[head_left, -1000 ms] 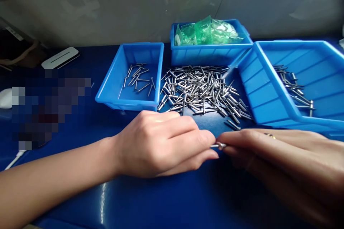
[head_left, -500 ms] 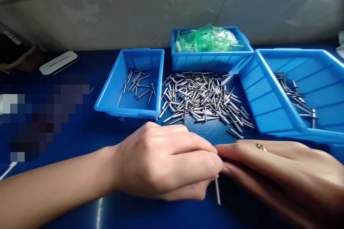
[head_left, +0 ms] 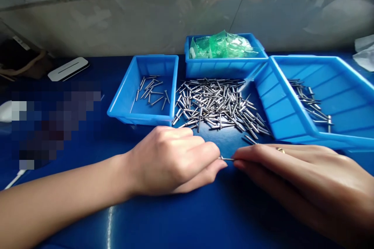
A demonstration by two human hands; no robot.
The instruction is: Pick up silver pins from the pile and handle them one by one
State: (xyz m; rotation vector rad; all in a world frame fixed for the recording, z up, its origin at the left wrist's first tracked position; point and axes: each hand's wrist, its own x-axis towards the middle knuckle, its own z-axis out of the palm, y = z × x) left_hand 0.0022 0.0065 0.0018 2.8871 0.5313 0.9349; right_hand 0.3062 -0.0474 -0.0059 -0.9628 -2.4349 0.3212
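A blind rivet (head_left: 228,159) lies level between my two hands, its thin mandrel showing and a small flange close to my left fingertips. My left hand (head_left: 178,161) is closed, its curled fingers around one end, which they hide. From the other side, my right hand (head_left: 304,175), with a gold-coloured ring on one finger, pinches the tip of the mandrel. Just beyond the hands is a loose pile of blind rivets (head_left: 216,105) with some screws mixed in. A few rivets (head_left: 249,139) lie close to the right fingers.
Screws lie in the left blue bin (head_left: 140,117). The back blue bin (head_left: 224,68) holds a green plastic bag (head_left: 219,44). More rivets are in the right blue bin (head_left: 344,85). A white flat device (head_left: 68,69) rests at the back left, before the wall.
A rivet that pointed downward below my fingertips is no longer there; one now lies level between my hands. My hands have drawn slightly apart, and the view has shifted a little.
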